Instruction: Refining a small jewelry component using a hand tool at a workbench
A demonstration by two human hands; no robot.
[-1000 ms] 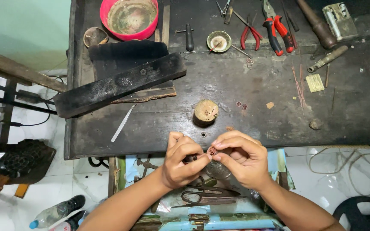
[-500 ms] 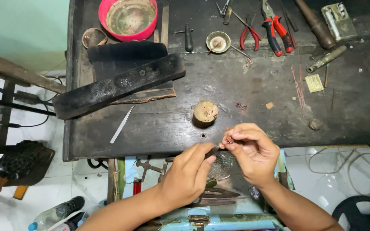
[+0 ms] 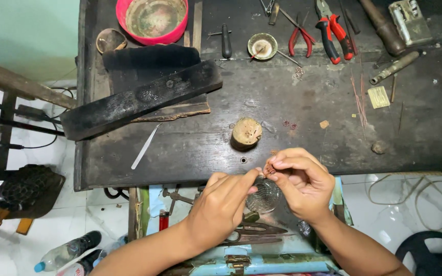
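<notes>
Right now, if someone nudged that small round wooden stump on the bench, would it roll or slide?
The wooden stump stands on its flat end, so it would probably slide, not roll. It looks short and squat, so tipping seems unlikely. If knocked onto its side, it could roll toward the bench edge.

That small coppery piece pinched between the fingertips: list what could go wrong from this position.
1. The small coppery piece is pinched by the fingertips of the left hand and right hand just off the edge of the dark workbench. If it slips, it may miss the glass dish and drop into the cluttered drawer beneath.
2. The piece is tiny, so firm fingertip pressure could bend it.
3. The scissors lie under the left wrist, so a lowered hand could catch them.
</notes>
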